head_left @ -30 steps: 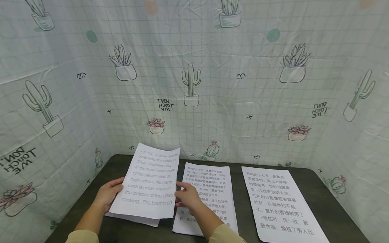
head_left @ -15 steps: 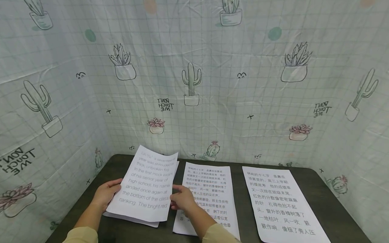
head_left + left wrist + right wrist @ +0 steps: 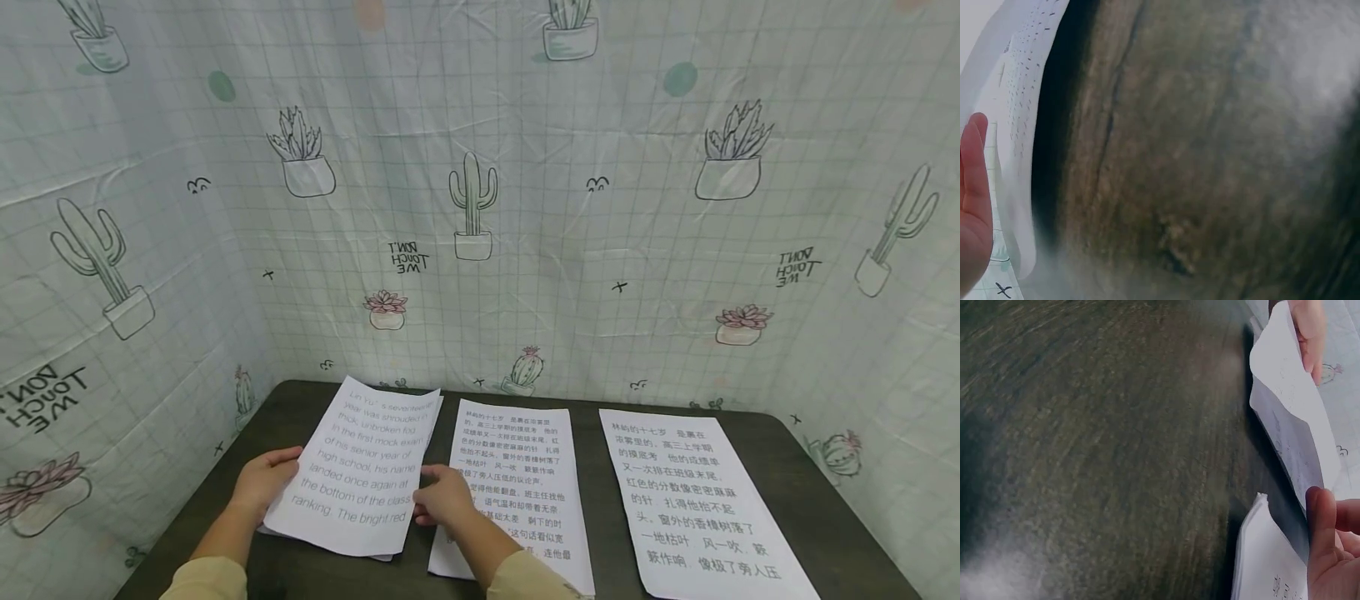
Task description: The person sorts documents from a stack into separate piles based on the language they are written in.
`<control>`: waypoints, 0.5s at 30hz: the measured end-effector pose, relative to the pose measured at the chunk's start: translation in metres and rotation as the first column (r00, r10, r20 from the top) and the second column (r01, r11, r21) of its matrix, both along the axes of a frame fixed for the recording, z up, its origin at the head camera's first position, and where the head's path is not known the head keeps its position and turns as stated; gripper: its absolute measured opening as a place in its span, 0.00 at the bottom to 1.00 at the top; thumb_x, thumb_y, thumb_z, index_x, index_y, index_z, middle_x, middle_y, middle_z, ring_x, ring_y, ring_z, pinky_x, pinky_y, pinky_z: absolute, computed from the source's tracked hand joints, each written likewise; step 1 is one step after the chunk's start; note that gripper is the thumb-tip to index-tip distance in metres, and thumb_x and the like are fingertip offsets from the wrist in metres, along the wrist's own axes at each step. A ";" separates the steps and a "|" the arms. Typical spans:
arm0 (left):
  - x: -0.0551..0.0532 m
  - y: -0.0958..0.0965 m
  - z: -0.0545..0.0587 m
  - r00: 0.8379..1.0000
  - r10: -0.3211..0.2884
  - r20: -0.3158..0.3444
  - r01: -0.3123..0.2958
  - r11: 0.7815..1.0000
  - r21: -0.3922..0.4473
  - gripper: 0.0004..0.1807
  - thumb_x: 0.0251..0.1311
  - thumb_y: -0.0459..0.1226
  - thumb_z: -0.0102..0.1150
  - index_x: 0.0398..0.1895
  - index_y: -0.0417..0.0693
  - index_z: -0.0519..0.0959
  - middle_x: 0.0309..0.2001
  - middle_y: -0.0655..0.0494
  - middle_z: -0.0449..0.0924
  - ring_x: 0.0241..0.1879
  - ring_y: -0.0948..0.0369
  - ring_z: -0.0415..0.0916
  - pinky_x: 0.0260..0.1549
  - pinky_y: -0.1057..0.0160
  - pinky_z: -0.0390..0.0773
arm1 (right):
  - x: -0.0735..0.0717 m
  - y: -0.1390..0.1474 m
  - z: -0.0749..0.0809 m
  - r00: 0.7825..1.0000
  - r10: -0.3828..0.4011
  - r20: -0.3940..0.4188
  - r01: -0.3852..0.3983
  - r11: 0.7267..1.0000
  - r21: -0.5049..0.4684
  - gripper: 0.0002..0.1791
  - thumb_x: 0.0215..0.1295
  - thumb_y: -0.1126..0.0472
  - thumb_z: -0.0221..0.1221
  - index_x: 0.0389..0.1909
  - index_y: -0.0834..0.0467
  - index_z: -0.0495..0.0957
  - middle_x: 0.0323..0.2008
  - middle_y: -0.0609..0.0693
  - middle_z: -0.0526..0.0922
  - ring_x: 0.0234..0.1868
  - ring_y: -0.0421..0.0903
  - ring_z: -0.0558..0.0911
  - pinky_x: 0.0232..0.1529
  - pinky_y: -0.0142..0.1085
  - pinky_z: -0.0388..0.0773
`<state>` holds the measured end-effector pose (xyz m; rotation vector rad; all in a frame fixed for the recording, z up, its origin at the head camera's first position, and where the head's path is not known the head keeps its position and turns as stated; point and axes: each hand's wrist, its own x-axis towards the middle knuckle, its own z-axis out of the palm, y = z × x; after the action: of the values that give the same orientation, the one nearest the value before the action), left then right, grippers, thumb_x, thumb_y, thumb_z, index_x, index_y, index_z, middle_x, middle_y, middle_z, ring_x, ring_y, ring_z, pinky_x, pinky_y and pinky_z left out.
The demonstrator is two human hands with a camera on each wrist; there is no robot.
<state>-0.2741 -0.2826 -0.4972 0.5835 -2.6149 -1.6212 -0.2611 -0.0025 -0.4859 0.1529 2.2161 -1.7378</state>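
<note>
Head view shows, at the near side, the left sleeve and the right sleeve, both beige. Beyond them are the 2 hands, at the 2 sides of a top sheet of white paper with large English print. The right hand pinches the right edge of this sheet between thumb and finger. The left hand touches its left edge; the fingers that show in the left wrist view are rather straight, and I cannot tell whether the thumb also grips. The top sheet is in the left part of the scene, over a lower sheet; from the right wrist view, a gap is seen between these 2, and the top sheet is bent in a wave.

Just to the right, partly under the right forearm, lies a middle stack of paper with small Chinese print. Well to the right lies a right sheet with larger Chinese print. All are on a dark table. Behind its far edge hangs a pale curtain with grid lines and drawn cactus pots.
</note>
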 end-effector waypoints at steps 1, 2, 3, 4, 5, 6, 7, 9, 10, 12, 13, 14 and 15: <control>0.000 0.000 0.000 1.000 0.003 0.001 -0.003 1.000 -0.007 0.22 0.69 0.34 0.48 0.64 0.33 0.71 0.59 0.30 0.73 0.42 0.53 0.79 0.32 0.65 0.75 | 0.000 -0.001 -0.001 1.000 0.001 0.001 -0.001 1.000 0.006 0.26 0.59 0.73 0.58 0.61 0.66 0.73 0.24 0.53 0.81 0.21 0.40 0.80 0.22 0.29 0.81; 0.000 0.001 -0.001 1.000 0.008 0.005 -0.008 1.000 -0.015 0.22 0.69 0.35 0.48 0.64 0.33 0.71 0.59 0.31 0.73 0.44 0.52 0.78 0.33 0.66 0.74 | 0.001 -0.001 -0.001 1.000 0.001 0.000 -0.001 1.000 0.013 0.26 0.59 0.73 0.58 0.61 0.67 0.73 0.24 0.53 0.81 0.21 0.40 0.80 0.22 0.30 0.81; 0.000 0.001 -0.001 1.000 0.011 0.006 -0.011 1.000 -0.019 0.22 0.69 0.35 0.48 0.64 0.33 0.71 0.59 0.30 0.73 0.45 0.50 0.78 0.33 0.66 0.74 | 0.001 -0.001 -0.001 1.000 0.002 -0.001 -0.002 1.000 0.022 0.26 0.59 0.73 0.59 0.61 0.67 0.73 0.24 0.53 0.81 0.21 0.40 0.81 0.22 0.30 0.82; 0.000 0.001 -0.001 1.000 0.014 0.007 -0.014 1.000 -0.019 0.22 0.69 0.35 0.48 0.64 0.33 0.71 0.60 0.30 0.73 0.46 0.49 0.78 0.33 0.67 0.73 | 0.001 -0.001 -0.001 1.000 0.002 -0.003 -0.002 1.000 0.032 0.26 0.59 0.73 0.59 0.61 0.67 0.73 0.24 0.53 0.81 0.21 0.40 0.81 0.22 0.30 0.82; 0.000 0.001 -0.002 1.000 0.019 0.008 -0.019 1.000 -0.017 0.22 0.69 0.35 0.48 0.64 0.33 0.71 0.60 0.30 0.72 0.48 0.48 0.77 0.34 0.66 0.73 | 0.001 -0.001 -0.002 1.000 0.005 -0.003 -0.004 0.999 0.042 0.26 0.59 0.73 0.60 0.61 0.67 0.73 0.24 0.53 0.81 0.21 0.40 0.81 0.22 0.30 0.82; 0.001 0.001 -0.002 1.000 0.023 0.012 -0.023 1.000 -0.015 0.22 0.69 0.35 0.48 0.64 0.33 0.71 0.61 0.30 0.72 0.49 0.47 0.77 0.35 0.66 0.73 | 0.001 -0.001 -0.002 1.000 0.008 -0.004 -0.007 0.999 0.053 0.26 0.59 0.72 0.60 0.60 0.67 0.73 0.24 0.53 0.81 0.21 0.40 0.81 0.22 0.30 0.82; 0.001 0.001 -0.002 1.000 0.028 0.014 -0.028 1.000 -0.013 0.22 0.70 0.35 0.49 0.64 0.33 0.70 0.61 0.30 0.72 0.50 0.46 0.76 0.36 0.65 0.73 | 0.002 -0.001 -0.002 1.000 0.012 -0.005 -0.012 0.998 0.062 0.26 0.59 0.72 0.60 0.60 0.67 0.73 0.24 0.53 0.81 0.21 0.40 0.81 0.22 0.30 0.82; 0.001 0.001 -0.002 0.999 0.031 0.013 -0.031 0.999 -0.006 0.23 0.69 0.35 0.50 0.64 0.32 0.70 0.62 0.30 0.70 0.53 0.44 0.74 0.40 0.61 0.75 | 0.002 0.000 -0.003 1.000 0.025 -0.007 -0.024 0.997 0.080 0.26 0.59 0.71 0.61 0.60 0.68 0.73 0.24 0.52 0.81 0.21 0.41 0.81 0.23 0.30 0.82; 0.002 0.001 -0.003 0.999 0.031 0.012 -0.031 1.000 -0.002 0.23 0.69 0.35 0.50 0.64 0.32 0.70 0.63 0.29 0.69 0.54 0.43 0.74 0.43 0.58 0.76 | 0.002 0.000 -0.003 0.999 0.031 -0.010 -0.030 0.996 0.086 0.26 0.60 0.70 0.61 0.60 0.68 0.73 0.24 0.52 0.81 0.22 0.41 0.82 0.23 0.31 0.82; 0.003 0.000 -0.002 1.000 0.026 0.010 -0.026 1.000 0.007 0.24 0.69 0.35 0.50 0.65 0.31 0.68 0.64 0.29 0.68 0.57 0.41 0.71 0.51 0.50 0.76 | 0.003 0.000 -0.002 0.999 0.042 -0.014 -0.041 0.994 0.103 0.25 0.60 0.68 0.60 0.60 0.69 0.73 0.24 0.52 0.81 0.22 0.41 0.82 0.24 0.33 0.83; 0.004 0.000 -0.002 1.000 0.022 0.009 -0.022 1.000 0.017 0.25 0.69 0.36 0.50 0.66 0.31 0.67 0.64 0.29 0.67 0.59 0.40 0.70 0.55 0.47 0.74 | 0.003 0.000 -0.001 0.999 0.045 -0.016 -0.043 0.992 0.115 0.25 0.60 0.67 0.60 0.60 0.69 0.73 0.24 0.52 0.81 0.22 0.42 0.82 0.25 0.34 0.83; 0.004 -0.001 -0.002 1.000 0.018 0.011 -0.018 1.000 0.025 0.26 0.69 0.36 0.49 0.66 0.30 0.66 0.65 0.29 0.66 0.60 0.40 0.69 0.58 0.44 0.73 | 0.003 -0.001 -0.001 0.999 0.048 -0.016 -0.045 0.990 0.130 0.25 0.61 0.66 0.60 0.59 0.69 0.73 0.24 0.52 0.81 0.22 0.42 0.83 0.26 0.35 0.83; 0.005 -0.001 -0.002 1.000 0.012 0.012 -0.013 1.000 0.028 0.26 0.69 0.36 0.49 0.67 0.30 0.65 0.65 0.28 0.66 0.60 0.39 0.69 0.59 0.43 0.72 | 0.003 -0.001 0.000 0.999 0.050 -0.017 -0.047 0.988 0.144 0.25 0.61 0.66 0.60 0.59 0.68 0.74 0.24 0.52 0.81 0.23 0.42 0.83 0.27 0.36 0.83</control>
<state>-0.2689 -0.2838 -0.4989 0.6117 -2.5956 -1.6582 -0.2584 -0.0033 -0.4859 0.1132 2.3400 -1.5620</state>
